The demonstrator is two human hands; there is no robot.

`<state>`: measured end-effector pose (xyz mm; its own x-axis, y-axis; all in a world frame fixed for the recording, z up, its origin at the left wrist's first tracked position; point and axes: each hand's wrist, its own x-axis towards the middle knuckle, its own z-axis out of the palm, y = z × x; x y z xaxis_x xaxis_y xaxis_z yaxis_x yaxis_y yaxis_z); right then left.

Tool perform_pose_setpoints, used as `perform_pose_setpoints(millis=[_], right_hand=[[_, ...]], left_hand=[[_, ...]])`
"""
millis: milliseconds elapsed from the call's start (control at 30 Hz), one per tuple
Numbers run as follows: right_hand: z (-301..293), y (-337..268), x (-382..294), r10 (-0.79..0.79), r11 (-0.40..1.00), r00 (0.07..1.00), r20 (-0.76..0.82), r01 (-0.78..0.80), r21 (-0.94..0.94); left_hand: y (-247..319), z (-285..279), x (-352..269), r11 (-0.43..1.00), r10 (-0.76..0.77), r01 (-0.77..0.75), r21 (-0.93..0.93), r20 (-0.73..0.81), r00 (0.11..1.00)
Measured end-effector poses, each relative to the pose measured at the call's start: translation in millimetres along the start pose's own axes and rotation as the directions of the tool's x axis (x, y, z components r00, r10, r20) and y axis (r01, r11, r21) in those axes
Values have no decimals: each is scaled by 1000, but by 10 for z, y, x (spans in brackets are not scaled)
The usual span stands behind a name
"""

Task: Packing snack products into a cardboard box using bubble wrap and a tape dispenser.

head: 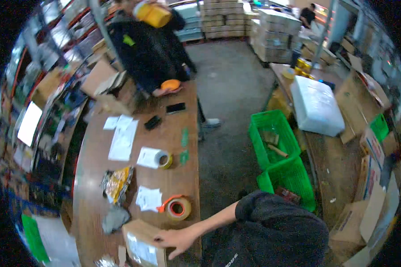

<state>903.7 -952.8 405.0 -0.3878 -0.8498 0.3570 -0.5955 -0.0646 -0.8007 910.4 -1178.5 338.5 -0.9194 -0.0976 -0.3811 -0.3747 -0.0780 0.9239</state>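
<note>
My right hand [178, 240] is on the near end of a small cardboard box [142, 230], its fingers over the top and its thumb down by the end. Clear tape and a white label [142, 248] cover the side of this box. My left hand is out of view. Just beyond my right hand, a roll of packing tape [183, 208] in an orange dispenser [167, 202] lies on the wooden table [97, 193]. Several white paper slips [149, 199] lie beside it. A grey crumpled bag [115, 218] and a yellow and silver plastic packet [118, 183] are farther left.
Farther up the table are a label roll [150, 158], paper sheets [123, 140] and two dark phone-like objects [175, 108]. A person [150, 50] stands at the far end, holding orange-yellow rolls. Green crates [274, 137] flank a side bench [320, 160] bearing a white wrapped bundle [317, 105].
</note>
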Motion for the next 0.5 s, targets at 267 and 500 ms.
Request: perform_pose_setpoints(millis=[267,500], right_hand=[[-1547,-546,-1060,12,999,925,-379,-29,-37],[-2017,260,-2846,568,766,673,-474,-222,603]], left_hand=[[305,1464,557,985,154,-169,38,254,955],[307,2851,746,962,246,-273,5,417,875]])
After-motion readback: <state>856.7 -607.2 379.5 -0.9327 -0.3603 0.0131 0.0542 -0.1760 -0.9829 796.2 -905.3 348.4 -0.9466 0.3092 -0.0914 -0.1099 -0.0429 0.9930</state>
